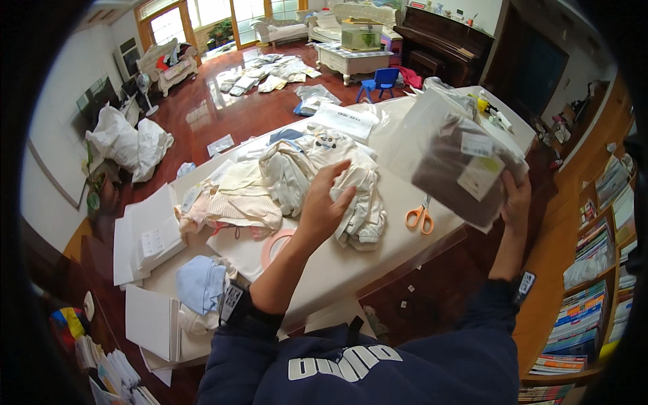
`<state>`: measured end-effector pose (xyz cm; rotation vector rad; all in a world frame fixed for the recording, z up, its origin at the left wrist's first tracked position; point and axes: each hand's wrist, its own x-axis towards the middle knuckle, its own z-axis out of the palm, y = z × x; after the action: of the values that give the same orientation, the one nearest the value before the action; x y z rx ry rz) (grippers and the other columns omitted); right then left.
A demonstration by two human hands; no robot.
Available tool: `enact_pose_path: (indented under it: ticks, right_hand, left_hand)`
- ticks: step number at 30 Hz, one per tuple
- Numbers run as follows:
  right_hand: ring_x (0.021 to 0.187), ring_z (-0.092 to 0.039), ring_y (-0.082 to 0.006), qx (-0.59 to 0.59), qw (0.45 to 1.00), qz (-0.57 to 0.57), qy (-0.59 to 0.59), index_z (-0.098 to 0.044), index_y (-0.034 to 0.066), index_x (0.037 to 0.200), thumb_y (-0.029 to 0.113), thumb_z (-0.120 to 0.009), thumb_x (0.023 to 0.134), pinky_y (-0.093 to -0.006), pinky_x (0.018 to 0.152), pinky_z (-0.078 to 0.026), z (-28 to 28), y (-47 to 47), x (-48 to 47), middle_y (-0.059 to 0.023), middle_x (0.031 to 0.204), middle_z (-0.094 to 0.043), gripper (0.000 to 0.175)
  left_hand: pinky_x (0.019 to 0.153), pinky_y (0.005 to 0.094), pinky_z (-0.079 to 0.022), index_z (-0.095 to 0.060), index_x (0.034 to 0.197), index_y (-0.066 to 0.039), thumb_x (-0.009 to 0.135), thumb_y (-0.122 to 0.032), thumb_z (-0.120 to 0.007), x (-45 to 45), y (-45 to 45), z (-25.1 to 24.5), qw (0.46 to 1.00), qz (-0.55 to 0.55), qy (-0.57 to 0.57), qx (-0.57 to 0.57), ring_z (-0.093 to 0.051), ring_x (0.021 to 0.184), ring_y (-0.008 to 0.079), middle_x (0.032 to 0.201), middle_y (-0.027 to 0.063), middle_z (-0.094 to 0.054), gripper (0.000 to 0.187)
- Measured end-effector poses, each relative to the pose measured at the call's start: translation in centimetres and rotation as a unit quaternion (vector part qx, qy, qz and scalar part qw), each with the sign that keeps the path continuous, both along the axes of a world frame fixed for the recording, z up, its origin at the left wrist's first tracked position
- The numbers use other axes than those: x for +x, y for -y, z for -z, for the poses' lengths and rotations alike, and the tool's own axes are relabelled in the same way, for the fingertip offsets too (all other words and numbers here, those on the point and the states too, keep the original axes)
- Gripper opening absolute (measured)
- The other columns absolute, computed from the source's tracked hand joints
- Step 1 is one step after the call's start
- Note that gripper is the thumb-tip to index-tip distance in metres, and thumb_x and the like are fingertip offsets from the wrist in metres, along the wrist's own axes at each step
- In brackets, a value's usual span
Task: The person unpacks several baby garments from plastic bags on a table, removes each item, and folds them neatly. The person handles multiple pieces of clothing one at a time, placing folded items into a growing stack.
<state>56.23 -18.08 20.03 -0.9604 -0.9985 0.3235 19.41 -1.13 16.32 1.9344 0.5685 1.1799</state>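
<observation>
At the table's right side, my right hand (515, 195) grips the edge of a clear plastic bag (425, 119) with a folded dark brown garment (445, 169) inside. A barcode sticker and a paper hang tag (481, 177) show on the brown cloth. My left hand (326, 205) has its fingers apart and holds nothing. It is over a pile of cream baby clothes (362, 223), one with a panda face (325, 139); whether it touches them I cannot tell. Orange-handled scissors (420, 217) lie on the table (329, 283) below the bag.
Left on the table are striped pink garments (248, 210), a pink tape roll (268, 248), a light blue garment (201, 283) and white boxes (152, 321). A bookshelf (577, 314) stands close on the right. Bagged clothes (273, 71) cover floor beyond, near a blue chair (379, 83).
</observation>
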Motion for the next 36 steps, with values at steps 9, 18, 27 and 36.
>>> enact_pose_path:
  ticks: [9, 18, 27, 36]
  right_hand:
    - [0.110, -0.056, -0.0189, -0.041, 0.996, -0.062, -0.042, -0.045, 0.0002, 0.130, 0.009, -0.063, 0.091, -0.0316, 0.095, -0.044, 2.9, 8.5, -4.8, -0.0094, 0.122, -0.058, 0.045]
    - [0.110, -0.056, -0.0181, -0.055, 0.994, 0.036, -0.084, -0.048, -0.0015, 0.126, 0.005, -0.060, 0.091, -0.0314, 0.098, -0.042, 8.0, 14.7, -6.5, -0.0093, 0.121, -0.058, 0.037]
    - [0.110, -0.057, -0.0189, -0.053, 0.990, 0.083, -0.101, -0.049, -0.0017, 0.126, 0.007, -0.060, 0.091, -0.0317, 0.098, -0.042, 10.3, 18.2, -5.9, -0.0098, 0.121, -0.059, 0.038]
    - [0.110, -0.057, -0.0194, -0.062, 0.991, 0.079, -0.084, -0.051, -0.0021, 0.125, 0.013, -0.064, 0.091, -0.0315, 0.098, -0.041, 9.9, 18.2, -6.4, -0.0102, 0.120, -0.059, 0.039]
  left_hand:
    - [0.079, 0.0249, -0.048, -0.065, 0.109, 0.002, 0.087, -0.018, -0.069, 1.8, 2.5, -1.2, 0.978, 0.124, -0.031, -0.167, -0.061, 0.087, 0.0096, 0.097, 0.0051, -0.068, 0.031]
    - [0.071, 0.0256, -0.048, -0.067, 0.104, 0.002, 0.087, -0.017, -0.068, 4.4, 5.0, 1.9, 0.959, 0.192, -0.086, -0.192, -0.060, 0.079, 0.0101, 0.087, 0.0058, -0.068, 0.026]
    - [0.072, 0.0247, -0.048, -0.064, 0.101, 0.001, 0.091, -0.013, -0.063, 7.1, 7.7, 3.3, 0.964, 0.185, -0.017, -0.188, -0.061, 0.078, 0.0097, 0.086, 0.0037, -0.067, 0.017]
    - [0.066, 0.0295, -0.050, -0.059, 0.086, -0.006, 0.079, -0.010, -0.073, 7.2, 9.2, 4.5, 0.997, 0.073, -0.001, 0.039, -0.061, 0.071, 0.0185, 0.082, 0.0053, -0.059, 0.016]
